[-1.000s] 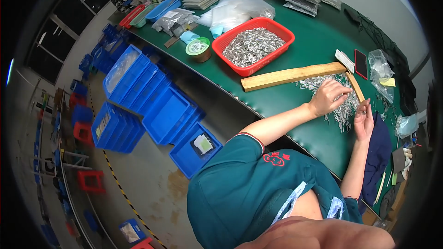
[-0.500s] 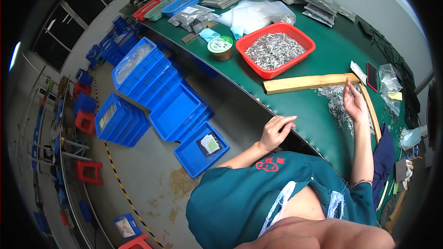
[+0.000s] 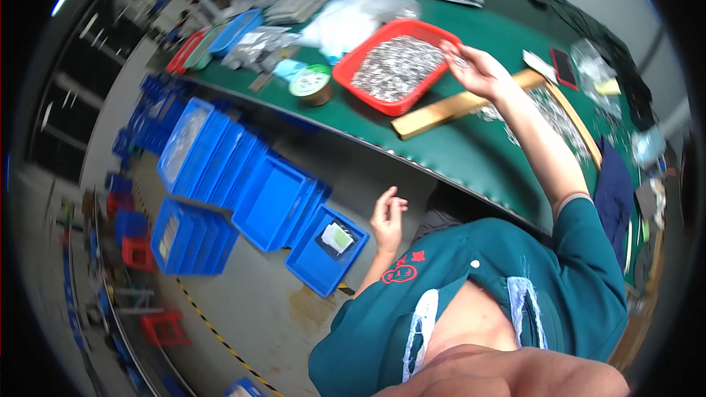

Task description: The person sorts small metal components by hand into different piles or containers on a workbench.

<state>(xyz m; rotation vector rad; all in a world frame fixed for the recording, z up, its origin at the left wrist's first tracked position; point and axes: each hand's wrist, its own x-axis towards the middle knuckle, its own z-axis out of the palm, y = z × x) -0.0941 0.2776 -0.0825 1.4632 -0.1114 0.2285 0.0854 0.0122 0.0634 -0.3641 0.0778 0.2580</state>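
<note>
My right hand (image 3: 478,73) is raised at the right rim of the red plastic basket (image 3: 344,77), palm up with its fingers curled. A few silver bits, apparently small metal pins, show in its cupped fingers. A heap of similar small silver pins (image 3: 397,65) fills the basket. More loose pins (image 3: 555,119) lie on the green table beside the wooden strips (image 3: 434,115), partly behind my right forearm. Off the table's front edge, my left hand (image 3: 387,220) hangs in the air with fingers loosely bent and apart, holding nothing.
A round tub with a green-rimmed lid (image 3: 310,84) stands left of the basket. Plastic bags (image 3: 346,26) lie behind it. A red phone (image 3: 564,68) and dark cloth (image 3: 612,191) lie at the right. Blue crates (image 3: 268,202) stand stacked on the floor.
My right hand has moved left from over the loose pins to the basket's right rim. My left hand has drawn left, away from the table edge. The view has shifted and tilted.
</note>
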